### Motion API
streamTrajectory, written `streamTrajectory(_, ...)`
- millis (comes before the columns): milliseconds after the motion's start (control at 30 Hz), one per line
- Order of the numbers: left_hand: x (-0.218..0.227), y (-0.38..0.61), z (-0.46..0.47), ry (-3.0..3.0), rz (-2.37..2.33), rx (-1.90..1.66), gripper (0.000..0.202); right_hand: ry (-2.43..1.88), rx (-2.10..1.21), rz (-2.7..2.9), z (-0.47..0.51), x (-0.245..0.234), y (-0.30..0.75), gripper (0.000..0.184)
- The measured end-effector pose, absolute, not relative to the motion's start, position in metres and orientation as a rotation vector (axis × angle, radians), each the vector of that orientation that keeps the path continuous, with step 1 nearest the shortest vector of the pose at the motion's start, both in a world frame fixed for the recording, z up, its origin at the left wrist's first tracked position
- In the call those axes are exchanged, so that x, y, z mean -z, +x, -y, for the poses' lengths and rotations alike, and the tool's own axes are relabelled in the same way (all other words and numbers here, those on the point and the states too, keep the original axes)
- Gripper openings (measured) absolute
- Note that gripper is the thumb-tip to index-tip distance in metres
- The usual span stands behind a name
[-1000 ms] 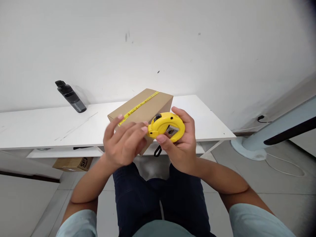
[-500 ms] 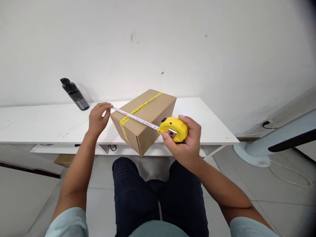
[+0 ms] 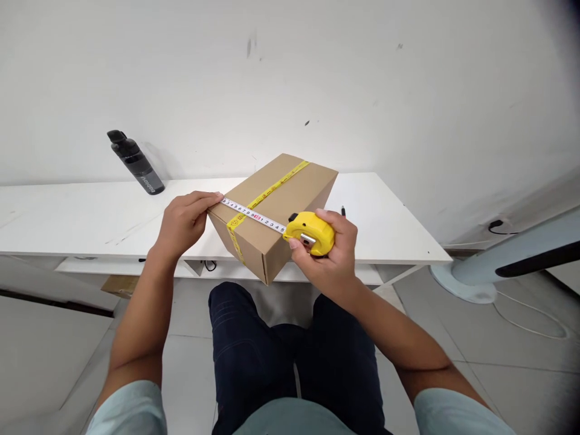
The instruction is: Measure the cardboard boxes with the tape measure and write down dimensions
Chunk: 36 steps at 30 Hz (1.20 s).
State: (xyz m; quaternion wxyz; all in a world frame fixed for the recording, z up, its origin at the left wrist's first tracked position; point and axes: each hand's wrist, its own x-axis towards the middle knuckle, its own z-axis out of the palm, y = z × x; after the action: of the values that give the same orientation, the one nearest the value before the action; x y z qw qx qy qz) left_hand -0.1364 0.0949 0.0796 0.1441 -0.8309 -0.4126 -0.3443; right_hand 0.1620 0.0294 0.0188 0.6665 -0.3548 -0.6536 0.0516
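Observation:
A brown cardboard box (image 3: 290,187) with yellow printed tape along its top sits on a white bench, its near corner jutting past the front edge. My right hand (image 3: 333,257) grips a yellow tape measure (image 3: 312,232) just above the box's right top edge. From it the white blade (image 3: 254,215) stretches across the top of the box to the left. My left hand (image 3: 188,217) pinches the blade's end at the box's left corner; the very tip is hidden under the fingers.
On the left of the white bench (image 3: 90,217) stands a dark water bottle (image 3: 138,163). A pen tip (image 3: 343,211) shows behind my right hand. Beneath the bench is another cardboard box (image 3: 120,285). A pale stand with a round base (image 3: 466,284) and a cable are at right.
The exposed blade is shorter, and the tape measure now sits closer to the box. My left hand has moved right, onto the box's corner. The view has shifted slightly.

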Motion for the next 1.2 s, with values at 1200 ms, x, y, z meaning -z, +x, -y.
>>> streamTrajectory(1200, -0.132, -0.094, -0.098, -2.357, 2.221, 0.994, 0.039, -0.844, -0.042, 1.455, -0.036, -0.014, 0.179, 0.059)
